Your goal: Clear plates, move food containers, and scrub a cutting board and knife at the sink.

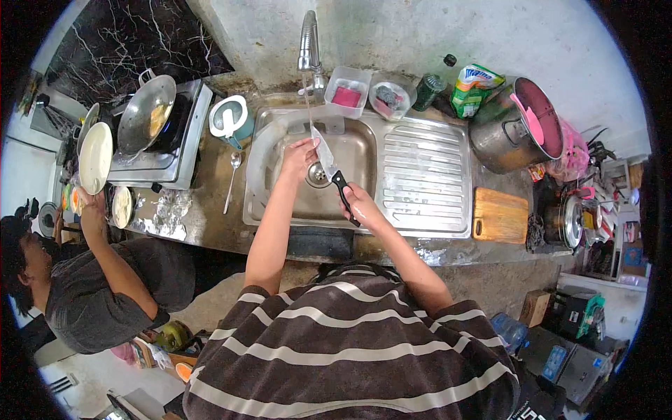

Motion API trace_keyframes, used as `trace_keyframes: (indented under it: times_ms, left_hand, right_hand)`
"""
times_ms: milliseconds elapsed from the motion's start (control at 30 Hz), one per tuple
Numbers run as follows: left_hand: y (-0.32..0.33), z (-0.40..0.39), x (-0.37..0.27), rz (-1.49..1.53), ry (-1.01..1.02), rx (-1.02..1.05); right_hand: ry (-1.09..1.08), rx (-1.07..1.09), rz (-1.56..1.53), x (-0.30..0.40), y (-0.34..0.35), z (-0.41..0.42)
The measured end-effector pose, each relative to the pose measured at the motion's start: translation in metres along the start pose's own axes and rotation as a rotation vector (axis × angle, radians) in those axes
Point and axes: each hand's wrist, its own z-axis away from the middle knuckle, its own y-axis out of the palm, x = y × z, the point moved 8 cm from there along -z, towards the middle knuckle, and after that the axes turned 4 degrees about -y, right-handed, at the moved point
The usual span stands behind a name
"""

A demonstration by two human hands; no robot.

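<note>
My right hand (362, 205) grips the black handle of a kitchen knife (325, 155), its blade pointing away from me over the sink basin (352, 157). Water runs from the chrome faucet (310, 47) down onto the blade near its tip. My left hand (301, 156) is at the left side of the blade, fingers bent close to the metal; whether they touch it is hard to tell. Below the blade, the drain (318, 175) is partly covered by it.
Right of the basin is a ribbed drainboard (425, 173), then a wooden cutting board (500, 215) and a large metal pot (499, 136). Plastic tubs (348, 92) stand behind the sink. At left, a co-worker (105, 283) holds a plate (95, 157) beside a wok (147, 115) on the stove.
</note>
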Motion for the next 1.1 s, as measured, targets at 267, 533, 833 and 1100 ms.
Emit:
trace_keyframes:
  times_ms: [267, 533, 833, 1100]
  left_hand:
    - [-0.008, -0.013, 0.002, 0.067, 0.105, -0.006]
    - [0.043, 0.061, 0.05, -0.042, -0.141, 0.151]
    - [0.025, 0.053, 0.039, -0.051, -0.069, 0.086]
    - [0.014, 0.047, 0.04, 0.077, -0.061, 0.131]
  right_hand:
    - [-0.22, -0.24, 0.534, 0.027, -0.019, 0.027]
    - [-0.365, -0.408, 0.901, 0.056, -0.018, 0.024]
    - [-0.406, -0.364, 0.992, 0.059, 0.0, 0.018]
    - [-0.351, -0.186, 0.613, 0.054, -0.005, -0.003]
